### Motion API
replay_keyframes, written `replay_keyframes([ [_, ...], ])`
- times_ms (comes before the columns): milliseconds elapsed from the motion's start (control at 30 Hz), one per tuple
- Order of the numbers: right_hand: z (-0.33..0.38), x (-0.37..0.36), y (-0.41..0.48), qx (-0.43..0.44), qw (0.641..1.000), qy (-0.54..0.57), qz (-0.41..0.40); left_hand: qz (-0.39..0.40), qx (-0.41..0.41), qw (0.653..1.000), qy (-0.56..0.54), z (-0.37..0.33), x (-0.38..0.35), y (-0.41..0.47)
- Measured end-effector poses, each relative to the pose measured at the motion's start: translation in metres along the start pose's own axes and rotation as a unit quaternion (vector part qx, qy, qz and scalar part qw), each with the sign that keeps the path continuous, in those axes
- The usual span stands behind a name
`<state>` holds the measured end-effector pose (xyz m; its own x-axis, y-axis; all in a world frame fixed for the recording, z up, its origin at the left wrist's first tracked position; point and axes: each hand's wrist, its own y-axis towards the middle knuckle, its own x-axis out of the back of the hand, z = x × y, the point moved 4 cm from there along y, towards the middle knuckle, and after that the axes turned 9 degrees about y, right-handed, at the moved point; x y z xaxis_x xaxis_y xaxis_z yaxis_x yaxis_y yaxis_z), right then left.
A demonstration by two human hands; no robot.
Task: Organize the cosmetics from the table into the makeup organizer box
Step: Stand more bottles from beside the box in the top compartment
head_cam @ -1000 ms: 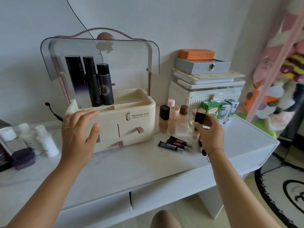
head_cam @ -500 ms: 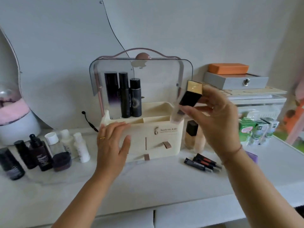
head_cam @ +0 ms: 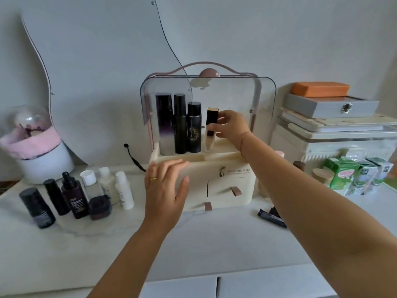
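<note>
The cream makeup organizer box (head_cam: 227, 168) stands at the table's middle with its clear lid (head_cam: 206, 91) raised. Three tall dark bottles (head_cam: 179, 123) stand upright in its top tray. Right of them stands a foundation bottle with a black and gold cap (head_cam: 211, 130), and my right hand (head_cam: 231, 126) is shut on it inside the tray. My left hand (head_cam: 165, 190) rests flat against the box's front left, fingers spread. Several dark and white bottles (head_cam: 75, 196) stand on the table to the left. Dark lip tubes (head_cam: 271, 216) lie to the right, partly hidden by my right arm.
A wavy mirror (head_cam: 96, 72) leans on the wall behind. A white and pink dome ornament (head_cam: 34, 145) sits far left. At the right stand stacked boxes (head_cam: 330, 117), green cartons (head_cam: 354, 175) and small jars (head_cam: 322, 176). A black cable (head_cam: 133, 157) lies behind the box.
My right hand carried the foundation bottle from in front of the lid into the top tray and stood it upright beside the dark bottles. The left hand stayed on the box.
</note>
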<state>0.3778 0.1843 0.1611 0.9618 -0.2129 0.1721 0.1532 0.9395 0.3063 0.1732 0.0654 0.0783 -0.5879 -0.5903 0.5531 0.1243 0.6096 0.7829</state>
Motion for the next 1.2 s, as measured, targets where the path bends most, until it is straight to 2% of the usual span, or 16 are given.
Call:
replay_keyframes([
  [100, -0.011, -0.007, 0.005, -0.052, 0.997, -0.028, 0.045, 0.000, 0.001, 1.000, -0.002, -0.001, -0.002, 0.000],
  [200, -0.023, -0.010, 0.005, -0.090, 0.990, -0.091, 0.053, 0.004, 0.003, 1.000, -0.003, 0.000, -0.003, -0.001],
  [567, -0.006, -0.023, -0.008, -0.067, 0.947, -0.308, 0.060, 0.021, 0.000, 1.000, -0.001, -0.001, -0.001, -0.001],
  [700, 0.002, -0.022, -0.015, -0.057, 0.938, -0.337, 0.056, 0.022, -0.010, 1.000, 0.003, -0.001, 0.001, -0.001],
  [800, 0.014, -0.008, -0.031, 0.007, 0.956, -0.294, -0.002, 0.019, -0.017, 1.000, 0.012, 0.001, 0.002, 0.000],
  [867, 0.017, 0.012, -0.063, 0.098, 0.968, -0.208, -0.097, 0.014, -0.025, 0.999, 0.024, 0.002, 0.001, 0.000],
  [967, 0.002, 0.056, -0.131, 0.230, 0.922, -0.151, -0.273, 0.007, -0.029, 0.999, 0.033, 0.002, 0.000, 0.001],
  [1000, -0.010, 0.072, -0.148, 0.233, 0.907, -0.145, -0.321, 0.004, -0.030, 0.999, 0.034, 0.002, -0.001, 0.001],
  [1067, -0.041, 0.099, -0.168, 0.166, 0.904, -0.123, -0.374, -0.001, -0.029, 0.999, 0.032, 0.001, -0.002, 0.001],
  [1133, -0.069, 0.112, -0.173, 0.084, 0.921, -0.116, -0.362, -0.005, -0.024, 0.999, 0.030, 0.001, -0.003, 0.001],
  [1200, -0.087, 0.115, -0.169, 0.038, 0.933, -0.135, -0.332, -0.007, -0.021, 0.999, 0.029, 0.000, -0.004, 0.001],
])
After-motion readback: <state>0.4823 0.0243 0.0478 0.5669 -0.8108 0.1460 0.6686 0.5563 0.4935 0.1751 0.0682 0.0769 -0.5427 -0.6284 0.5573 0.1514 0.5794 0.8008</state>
